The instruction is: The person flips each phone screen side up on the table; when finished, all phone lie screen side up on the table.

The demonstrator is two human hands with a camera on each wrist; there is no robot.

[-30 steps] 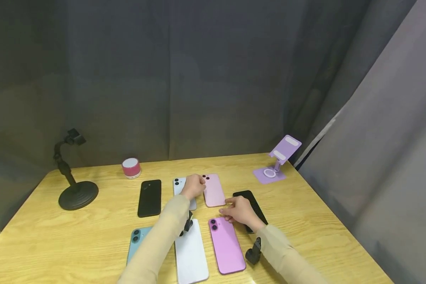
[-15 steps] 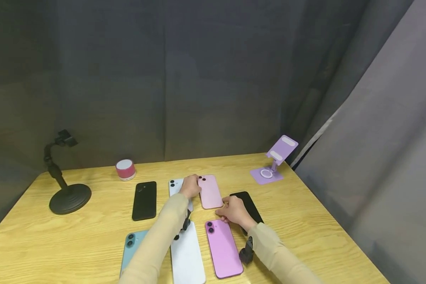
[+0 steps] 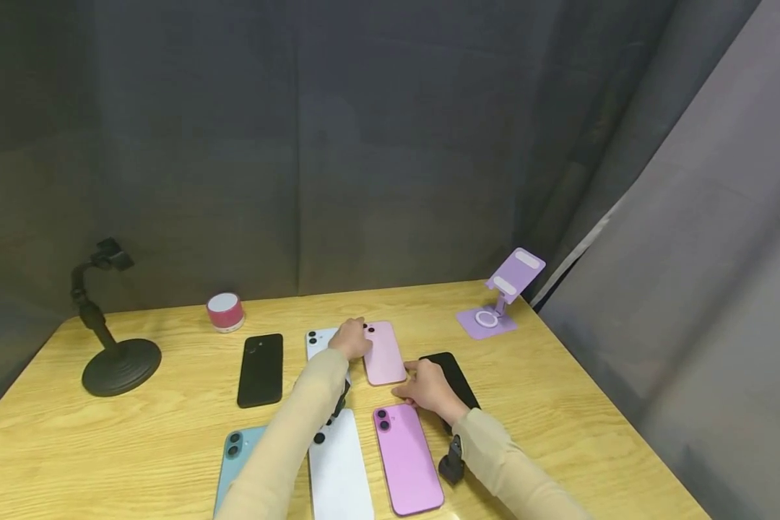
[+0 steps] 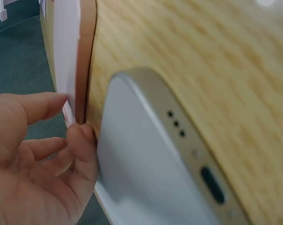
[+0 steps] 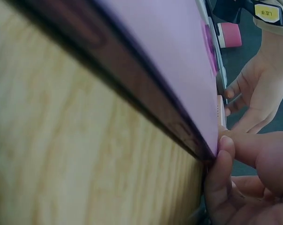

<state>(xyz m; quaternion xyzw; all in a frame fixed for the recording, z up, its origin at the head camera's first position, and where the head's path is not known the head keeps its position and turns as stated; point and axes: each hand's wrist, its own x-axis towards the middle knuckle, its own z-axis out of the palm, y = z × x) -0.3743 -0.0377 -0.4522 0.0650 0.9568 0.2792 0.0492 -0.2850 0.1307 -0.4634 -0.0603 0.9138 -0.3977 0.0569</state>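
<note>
A light pink phone [image 3: 383, 354] lies camera side up in the middle of the table. My left hand [image 3: 352, 339] pinches it by its upper left edge, index finger on the back and other fingers against the copper-coloured side in the left wrist view. Between thumb and finger, my right hand [image 3: 429, 386] takes its lower right corner. Under the left wrist lies a pale bluish-white phone [image 4: 137, 150], partly hidden by that hand. The violet-pink phone [image 3: 408, 462] lies just below my right fingers, and a black phone [image 3: 453, 377] is partly covered by the right hand.
A large white phone [image 3: 343, 477] and a teal phone [image 3: 234, 458] lie in front, partly behind the left sleeve. Further left is another black phone [image 3: 261, 370]. Around the back stand a pink round speaker [image 3: 224, 313], a black stand [image 3: 122, 367] and a purple phone stand [image 3: 513, 278].
The whole head view has shifted slightly, moving things left and a little down. Both hands stay at the light pink phone; the left fingers have edged slightly onto its upper left edge.
</note>
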